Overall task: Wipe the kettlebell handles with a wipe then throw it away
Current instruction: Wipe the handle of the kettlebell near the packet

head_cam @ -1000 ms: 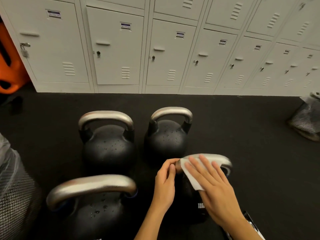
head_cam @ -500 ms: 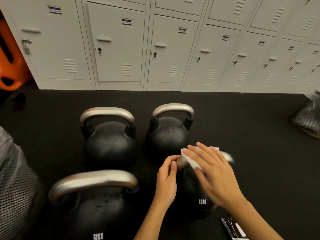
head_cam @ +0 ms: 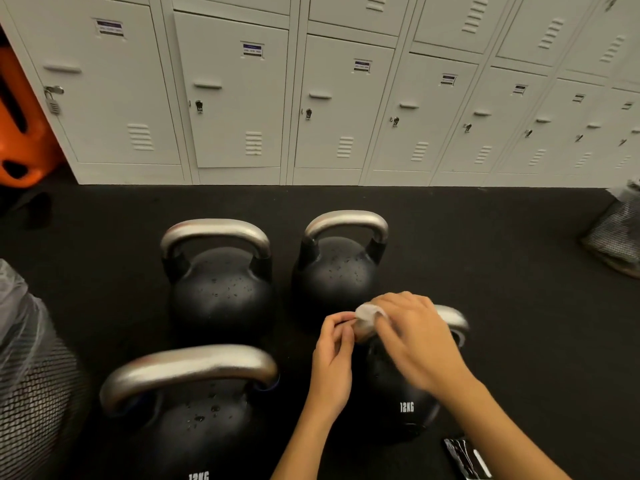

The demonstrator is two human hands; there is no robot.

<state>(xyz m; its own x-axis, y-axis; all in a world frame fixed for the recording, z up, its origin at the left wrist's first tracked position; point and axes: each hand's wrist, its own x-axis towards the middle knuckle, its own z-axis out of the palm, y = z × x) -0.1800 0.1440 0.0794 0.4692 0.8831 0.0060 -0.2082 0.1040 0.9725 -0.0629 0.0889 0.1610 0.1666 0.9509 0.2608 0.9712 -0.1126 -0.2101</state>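
The right hand [head_cam: 412, 337] clamps a white wipe [head_cam: 367, 314] around the left end of the near-right kettlebell's handle [head_cam: 450, 318]. The left hand [head_cam: 332, 358] pinches that same handle end beside the wipe. 4 kettlebells stand on the black floor [head_cam: 502, 271].

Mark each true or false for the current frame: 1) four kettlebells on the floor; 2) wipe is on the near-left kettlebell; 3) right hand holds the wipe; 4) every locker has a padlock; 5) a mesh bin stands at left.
1) True. Four kettlebells stand on the black floor.
2) False. The wipe is on the handle of the near-right kettlebell; the near-left kettlebell is untouched.
3) True. The right hand presses the wipe on that handle; the left hand pinches the handle's left end.
4) False. Only the far-left locker shows a padlock.
5) True. The mesh bin is at the left edge.
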